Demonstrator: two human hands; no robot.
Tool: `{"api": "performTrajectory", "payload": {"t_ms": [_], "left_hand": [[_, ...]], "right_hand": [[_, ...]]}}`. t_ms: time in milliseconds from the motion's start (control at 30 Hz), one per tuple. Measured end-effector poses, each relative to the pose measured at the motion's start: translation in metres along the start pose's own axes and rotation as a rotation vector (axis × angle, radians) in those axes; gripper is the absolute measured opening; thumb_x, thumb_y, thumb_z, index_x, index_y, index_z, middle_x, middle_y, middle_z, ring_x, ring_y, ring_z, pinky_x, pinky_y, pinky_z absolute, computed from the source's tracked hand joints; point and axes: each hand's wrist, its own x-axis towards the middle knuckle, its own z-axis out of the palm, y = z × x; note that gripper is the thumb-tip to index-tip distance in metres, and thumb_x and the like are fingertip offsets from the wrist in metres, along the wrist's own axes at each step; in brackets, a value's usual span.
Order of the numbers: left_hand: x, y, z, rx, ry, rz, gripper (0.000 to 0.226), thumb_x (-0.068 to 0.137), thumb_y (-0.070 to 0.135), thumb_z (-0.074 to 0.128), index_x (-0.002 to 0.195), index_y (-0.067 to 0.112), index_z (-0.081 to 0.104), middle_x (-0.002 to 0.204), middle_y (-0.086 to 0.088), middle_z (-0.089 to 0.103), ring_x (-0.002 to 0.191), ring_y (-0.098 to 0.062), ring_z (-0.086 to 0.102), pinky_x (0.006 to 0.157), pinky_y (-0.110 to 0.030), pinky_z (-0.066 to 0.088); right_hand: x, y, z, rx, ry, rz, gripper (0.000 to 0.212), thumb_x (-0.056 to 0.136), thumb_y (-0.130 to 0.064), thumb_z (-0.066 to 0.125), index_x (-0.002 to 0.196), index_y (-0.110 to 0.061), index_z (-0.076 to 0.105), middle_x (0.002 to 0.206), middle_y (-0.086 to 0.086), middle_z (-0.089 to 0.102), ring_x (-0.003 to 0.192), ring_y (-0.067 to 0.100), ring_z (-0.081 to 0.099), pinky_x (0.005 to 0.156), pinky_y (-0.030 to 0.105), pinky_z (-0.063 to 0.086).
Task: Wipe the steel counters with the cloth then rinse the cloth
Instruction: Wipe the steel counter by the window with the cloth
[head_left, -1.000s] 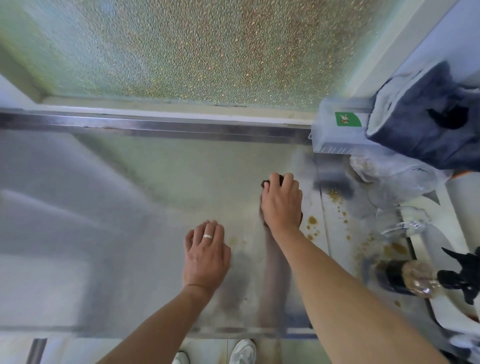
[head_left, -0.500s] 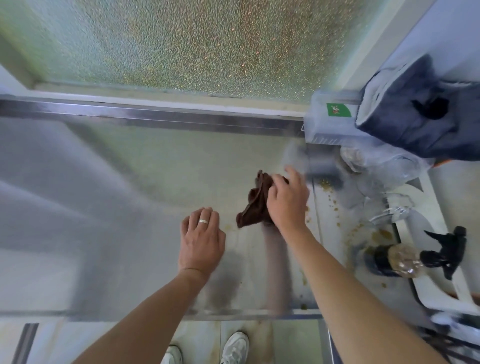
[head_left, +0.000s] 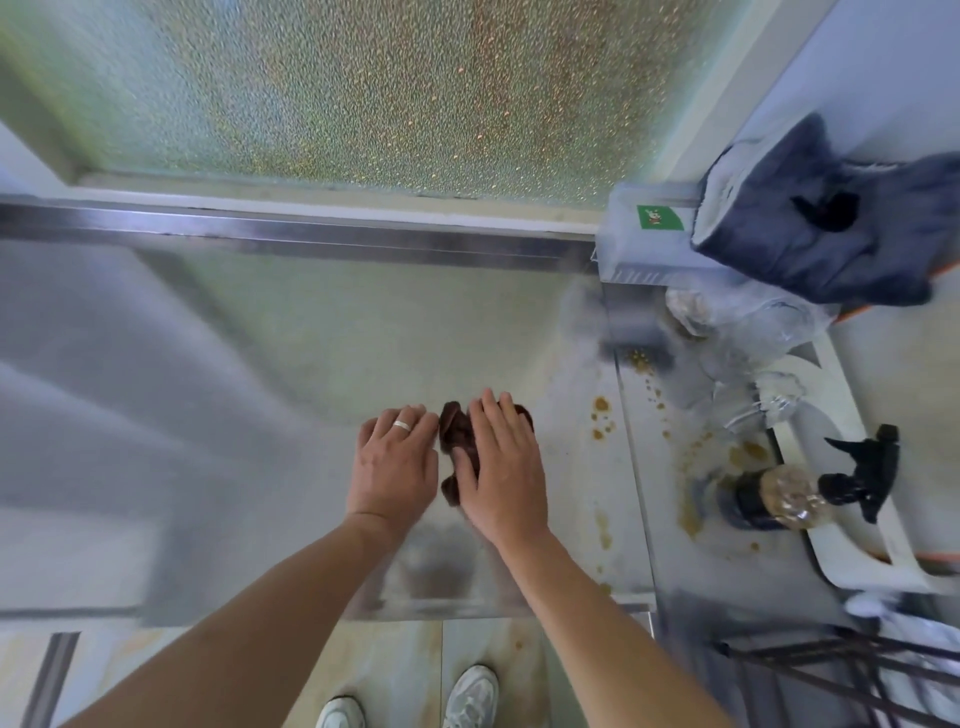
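At the middle of the steel desk (head_left: 291, 332) we have both hands flat, palms down, side by side and nearly touching. Our right hand (head_left: 501, 470) lies with fingers stretched and close together on top of the brown cloth (head_left: 457, 434), pressing it onto the steel rather than pinching it. Our left hand (head_left: 396, 467), with a ring (head_left: 401, 425) on one finger, rests spread on the bare metal just beside the cloth, its fingers at the cloth's left edge.

We see the cloth bunched into a narrow crumpled strip. Its long axis runs away from us toward the frosted window (head_left: 363, 88), with the far end poking out past our right fingertips and the near end showing between the two hands by the right thumb.

To the right of our hands, brown spots (head_left: 601, 410) dot the desk, and more stains (head_left: 691, 457) spread past the seam. Farther right a spray bottle (head_left: 810, 493) lies on its side with its black trigger pointing right. Behind it stand a pale box with a green label (head_left: 660, 217) and a dark blue cloth (head_left: 826, 228) draped over something. Below the desk edge we see our white shoes (head_left: 470, 696) on the tiled floor (head_left: 389, 660).
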Motion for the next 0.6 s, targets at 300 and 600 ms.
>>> {"api": "performTrajectory", "payload": {"t_ms": [300,600], "left_hand": [[-0.004,-0.014,-0.008,-0.126,-0.064,0.029,0.031,0.089,0.028,0.049,0.117,0.023,0.063,0.126,0.002,0.065,0.115,-0.022,0.058,0.096,-0.034,0.036],[-0.018,-0.013,0.006,-0.062,-0.054,0.028,0.048,0.083,0.003,0.061,0.128,0.018,0.057,0.145,0.0,0.054,0.139,-0.02,0.045,0.106,-0.035,0.027]], "right_hand": [[-0.039,-0.03,0.003,-0.136,-0.064,-0.175,0.053,0.11,-0.037,0.038,0.16,-0.033,0.021,0.169,0.015,0.019,0.157,0.037,0.013,0.125,0.053,0.022],[0.035,0.066,-0.011,-0.213,0.063,0.045,0.047,0.1,-0.016,0.06,0.147,-0.019,0.053,0.158,0.018,0.042,0.146,0.051,0.032,0.12,0.06,0.029]]}}
